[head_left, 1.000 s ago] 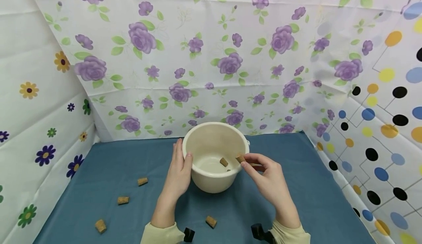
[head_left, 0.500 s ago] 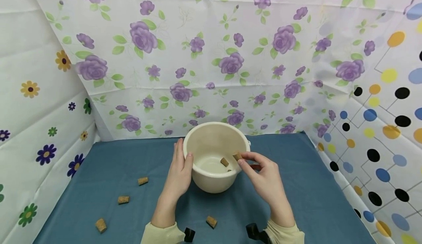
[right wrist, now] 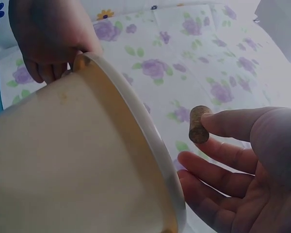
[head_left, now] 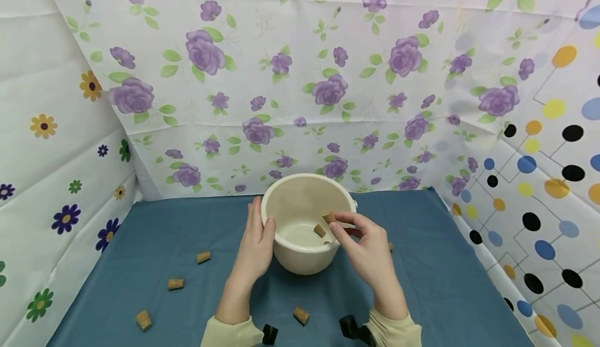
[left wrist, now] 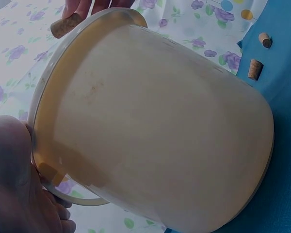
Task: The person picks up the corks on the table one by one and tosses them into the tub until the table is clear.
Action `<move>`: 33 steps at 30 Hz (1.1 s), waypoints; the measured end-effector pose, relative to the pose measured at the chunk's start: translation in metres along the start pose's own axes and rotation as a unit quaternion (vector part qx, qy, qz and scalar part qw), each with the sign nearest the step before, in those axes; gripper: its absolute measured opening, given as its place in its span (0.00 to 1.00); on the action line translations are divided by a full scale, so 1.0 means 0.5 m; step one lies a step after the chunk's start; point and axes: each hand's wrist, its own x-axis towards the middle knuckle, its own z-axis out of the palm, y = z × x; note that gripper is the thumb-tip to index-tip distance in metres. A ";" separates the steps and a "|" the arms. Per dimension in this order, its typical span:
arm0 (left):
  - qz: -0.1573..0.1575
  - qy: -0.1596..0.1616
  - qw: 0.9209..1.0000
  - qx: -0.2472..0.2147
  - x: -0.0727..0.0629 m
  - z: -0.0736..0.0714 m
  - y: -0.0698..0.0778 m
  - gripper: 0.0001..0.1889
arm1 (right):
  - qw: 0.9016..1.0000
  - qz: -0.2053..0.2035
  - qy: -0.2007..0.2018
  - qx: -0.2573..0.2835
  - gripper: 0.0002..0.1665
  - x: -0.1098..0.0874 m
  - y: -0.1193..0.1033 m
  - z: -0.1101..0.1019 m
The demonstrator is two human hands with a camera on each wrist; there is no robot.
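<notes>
Right grip (head_left: 367,245) partly hides something — likely a cork (head_left: 390,246).

Holds a small brown cylindrical cork (head_left: 329,217), tilted, just above the near-right rim of a round, open, cream plastic bucket (head_left: 304,262) with another cork (head_left: 320,231) inside.

Sheeted-off work spot, room type unclear: flowered sheet (head_left: 286,91) behind, dotted sheet (head_left: 546,201) right, blue cloth (head_left: 450,279) below.
</notes>
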 end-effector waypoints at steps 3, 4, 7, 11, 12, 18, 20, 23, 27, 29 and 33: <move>0.001 0.000 1.000 -0.001 0.001 0.001 0.001 0.36 | 1.000 -0.010 -0.003 0.005 0.14 0.003 -0.002 0.005; 0.001 0.000 1.000 -0.001 0.001 0.001 0.001 0.36 | 1.000 -0.012 -0.003 0.007 0.14 0.003 -0.003 0.007; 0.000 0.002 1.000 0.002 0.000 0.002 0.001 0.37 | 1.000 -0.013 -0.004 0.014 0.15 0.005 -0.006 0.012; 0.000 0.003 1.000 0.003 0.001 0.003 -0.001 0.37 | 1.000 -0.004 -0.009 0.019 0.16 0.008 -0.008 0.018; 0.000 0.003 1.000 0.003 0.001 0.003 -0.001 0.37 | 1.000 -0.002 -0.009 0.021 0.16 0.009 -0.009 0.019; -0.003 0.002 1.000 0.001 0.000 0.001 0.003 0.37 | 1.000 0.006 -0.011 0.027 0.16 0.007 -0.011 0.028; -0.003 0.002 1.000 -0.001 0.000 0.001 0.004 0.37 | 1.000 0.008 -0.010 0.027 0.16 0.006 -0.010 0.031; -0.002 0.002 1.000 0.000 -0.001 0.001 0.005 0.37 | 1.000 0.013 -0.009 0.027 0.16 0.004 -0.008 0.034; -0.004 0.002 1.000 0.002 -0.001 0.001 0.003 0.37 | 0.999 0.017 -0.010 0.028 0.15 0.004 -0.008 0.037; -0.005 0.002 1.000 0.001 -0.001 0.000 0.003 0.37 | 0.999 0.018 -0.012 0.029 0.15 0.004 -0.009 0.038; -0.004 0.002 1.000 0.003 0.000 -0.001 0.001 0.37 | 0.999 0.014 -0.013 0.026 0.16 0.007 -0.010 0.041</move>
